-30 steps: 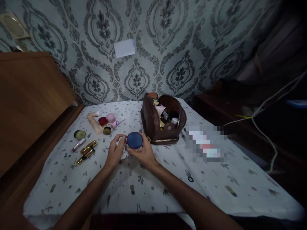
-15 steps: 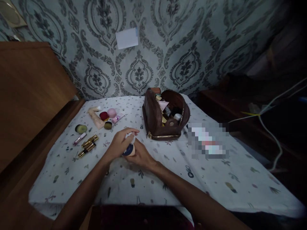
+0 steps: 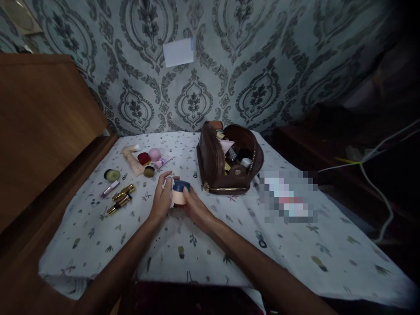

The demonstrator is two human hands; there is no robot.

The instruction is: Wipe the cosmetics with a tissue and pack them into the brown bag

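Note:
A small round jar (image 3: 179, 198) with a dark blue lid and a peach body is up in front of me, above the near middle of the table. My right hand (image 3: 201, 213) grips it from the right, thumb against the lid's edge. On its other side my left hand (image 3: 160, 199) is closed around a crumpled white tissue (image 3: 172, 202), which presses against the jar. Some of the left fingers are hidden behind the jar and tissue. Beyond the hands stands an open brown cosmetic bag (image 3: 226, 175) with several items inside.
Left lie gold tubes (image 3: 120, 203), a pinkish tube (image 3: 110, 189), a greenish round container (image 3: 112, 175), a beige tube (image 3: 133, 164), a red-lidded jar (image 3: 143, 158), a pink sponge-like piece (image 3: 155, 154) and a purple-white tube (image 3: 163, 162). A blurred-out item (image 3: 288, 197) lies right. White cables (image 3: 377, 179) hang beyond.
The jar has turned from tilted to more upright, so its lid and side now show. My left hand with the tissue has moved from over the jar's top to its left side.

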